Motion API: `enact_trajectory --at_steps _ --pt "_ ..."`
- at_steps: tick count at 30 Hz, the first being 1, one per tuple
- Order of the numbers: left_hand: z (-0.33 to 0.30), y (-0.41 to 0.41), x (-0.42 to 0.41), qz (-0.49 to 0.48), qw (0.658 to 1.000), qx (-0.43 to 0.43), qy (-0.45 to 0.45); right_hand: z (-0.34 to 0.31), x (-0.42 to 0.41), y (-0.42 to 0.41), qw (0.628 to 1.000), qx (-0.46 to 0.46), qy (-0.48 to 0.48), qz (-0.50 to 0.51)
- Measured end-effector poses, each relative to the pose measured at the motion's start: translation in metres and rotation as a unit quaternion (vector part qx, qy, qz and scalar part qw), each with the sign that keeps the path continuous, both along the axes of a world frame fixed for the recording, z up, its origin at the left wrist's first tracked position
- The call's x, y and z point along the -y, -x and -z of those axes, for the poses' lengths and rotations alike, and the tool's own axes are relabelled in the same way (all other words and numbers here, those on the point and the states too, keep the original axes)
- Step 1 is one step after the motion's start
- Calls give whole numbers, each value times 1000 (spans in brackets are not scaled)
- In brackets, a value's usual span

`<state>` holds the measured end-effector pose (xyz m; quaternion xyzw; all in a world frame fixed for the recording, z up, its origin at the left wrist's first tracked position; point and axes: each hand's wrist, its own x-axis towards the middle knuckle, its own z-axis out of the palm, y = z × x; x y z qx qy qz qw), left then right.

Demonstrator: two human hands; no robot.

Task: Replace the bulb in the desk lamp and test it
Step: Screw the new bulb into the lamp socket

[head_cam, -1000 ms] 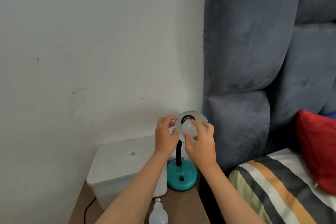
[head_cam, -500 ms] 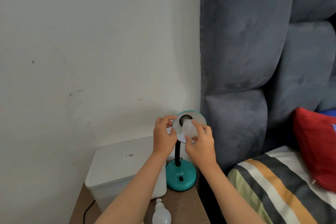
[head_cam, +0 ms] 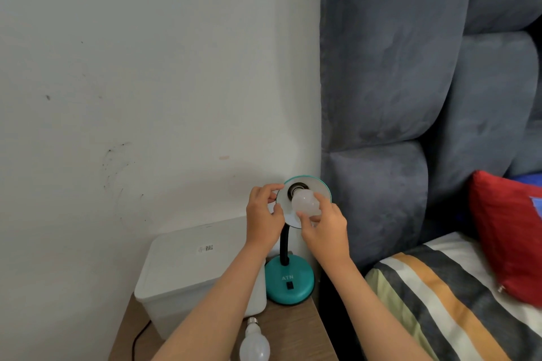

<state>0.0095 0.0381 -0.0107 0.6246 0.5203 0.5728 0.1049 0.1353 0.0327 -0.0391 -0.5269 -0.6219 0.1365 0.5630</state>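
A teal desk lamp stands on a wooden bedside table, its round base (head_cam: 289, 283) bearing a black switch and its shade (head_cam: 318, 187) tipped toward me. A frosted white bulb (head_cam: 305, 202) sits at the black socket in the shade's middle. My right hand (head_cam: 324, 227) grips that bulb from below with thumb and fingers. My left hand (head_cam: 264, 214) pinches the shade's left rim. A second white bulb (head_cam: 254, 346) lies loose on the table near its front edge, screw cap pointing away from me.
A white lidded plastic box (head_cam: 190, 267) fills the table's left part, with a black cable (head_cam: 137, 340) beside it. The wall is behind. A grey padded headboard (head_cam: 396, 97) rises to the right; a striped bed cover (head_cam: 440, 302) and red cushion (head_cam: 507, 231) lie below it.
My right hand's fingers have shifted round the bulb at the socket. The left hand stays on the shade's rim. The view has drifted slightly.
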Motion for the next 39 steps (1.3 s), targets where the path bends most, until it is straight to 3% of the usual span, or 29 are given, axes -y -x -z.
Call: enact_trajectory --at_steps 4,8,11,15,17,21,27,30,34,39 --pt "1 -1 0 4 1000 -4 0 -7 0 6 999 -10 2 43" --pt "-2 -3 4 0 1000 -1 -1 -6 4 6 997 50 -54 -4" --pt "0 -3 4 1 1000 -4 1 -1 2 1 998 42 -35 -18" --pt "4 -5 4 2 1000 -6 7 -8 -1 0 999 -12 35 40" --pt "4 -5 3 1 1000 -8 6 -11 0 3 998 4 30 52" --pt "4 -4 4 -1 1000 -6 8 -7 5 8 998 57 -14 -14" --pt "3 -3 5 0 1000 -9 8 -11 1 3 996 -38 62 48" --pt "3 -4 5 2 1000 -7 8 -11 3 7 997 -13 48 65" --pt "3 -4 5 0 1000 -2 11 -3 9 15 1000 20 -9 0" --pt "3 -2 5 2 1000 1 11 -12 6 8 999 -6 35 35"
